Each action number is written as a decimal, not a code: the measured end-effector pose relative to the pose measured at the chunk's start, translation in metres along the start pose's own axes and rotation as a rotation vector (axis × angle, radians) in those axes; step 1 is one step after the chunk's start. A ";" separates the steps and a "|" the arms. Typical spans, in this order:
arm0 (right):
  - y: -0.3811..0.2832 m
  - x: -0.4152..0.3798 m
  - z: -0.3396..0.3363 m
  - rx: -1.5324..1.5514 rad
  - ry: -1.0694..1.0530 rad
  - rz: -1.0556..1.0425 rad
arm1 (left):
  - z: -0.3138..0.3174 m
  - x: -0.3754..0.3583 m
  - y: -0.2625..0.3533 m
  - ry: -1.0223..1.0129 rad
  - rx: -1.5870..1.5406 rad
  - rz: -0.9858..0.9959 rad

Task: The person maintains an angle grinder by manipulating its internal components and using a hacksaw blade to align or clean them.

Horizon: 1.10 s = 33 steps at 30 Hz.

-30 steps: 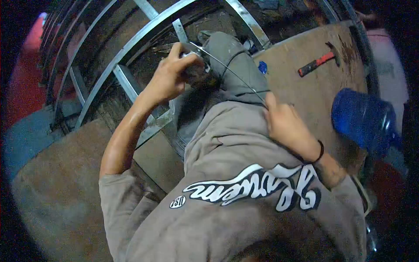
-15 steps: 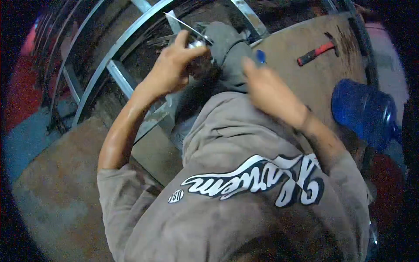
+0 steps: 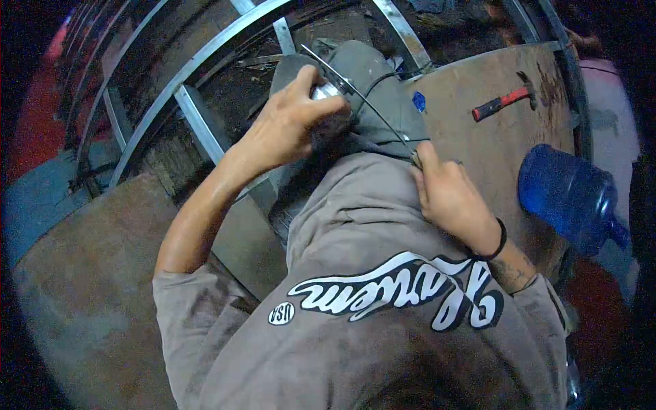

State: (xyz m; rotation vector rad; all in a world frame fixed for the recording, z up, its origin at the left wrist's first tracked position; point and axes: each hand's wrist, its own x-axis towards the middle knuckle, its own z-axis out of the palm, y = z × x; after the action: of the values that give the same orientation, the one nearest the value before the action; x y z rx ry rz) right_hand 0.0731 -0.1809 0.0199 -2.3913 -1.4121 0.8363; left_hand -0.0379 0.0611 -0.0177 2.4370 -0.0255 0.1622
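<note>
My left hand (image 3: pixel 290 119) is closed around a shiny silver metal-bodied tool (image 3: pixel 326 91), held against the grey-trousered knee (image 3: pixel 369 61). Fingers and palm hide most of this tool. A thin straight rod-like piece (image 3: pixel 385 121) runs from the upper left past the silver part, down to my right hand (image 3: pixel 454 198). The right thumb and fingers are closed at its lower end, above my lap. How the piece joins the silver tool, I cannot tell. A black cord (image 3: pixel 374 83) curves over the trouser leg behind it.
A claw hammer (image 3: pixel 506 102) with a red-and-black handle lies on the brown board (image 3: pixel 471 150) at right. Near it are a small blue object (image 3: pixel 419 102) and a blue water jug (image 3: pixel 567 195) on its side. A curved metal frame (image 3: pixel 198 61) with crossbars stretches across the far side.
My right hand, blurred and further up before, has come down and now grips the end of the thin piece. The left hand keeps its hold; the whole view has shifted slightly.
</note>
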 end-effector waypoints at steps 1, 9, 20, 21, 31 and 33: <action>0.000 -0.002 -0.001 0.062 -0.030 0.020 | 0.000 -0.003 0.000 -0.001 -0.001 0.001; -0.002 -0.025 -0.048 0.426 0.421 0.140 | 0.002 0.005 0.004 0.020 0.014 0.001; -0.004 -0.004 -0.023 0.302 0.189 -0.132 | -0.002 0.008 0.005 -0.015 0.054 -0.030; -0.002 -0.003 -0.019 0.308 0.178 -0.121 | 0.001 0.011 0.006 -0.018 0.040 -0.038; 0.000 0.006 -0.014 0.186 0.088 -0.045 | 0.002 0.021 0.003 -0.020 0.016 -0.065; 0.002 0.009 -0.016 0.173 0.068 -0.032 | 0.000 0.024 0.004 -0.021 0.029 -0.066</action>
State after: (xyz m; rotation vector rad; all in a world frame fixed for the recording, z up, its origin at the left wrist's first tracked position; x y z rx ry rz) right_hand 0.0870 -0.1731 0.0293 -2.2407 -1.2930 0.8246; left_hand -0.0143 0.0586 -0.0118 2.4646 0.0483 0.1079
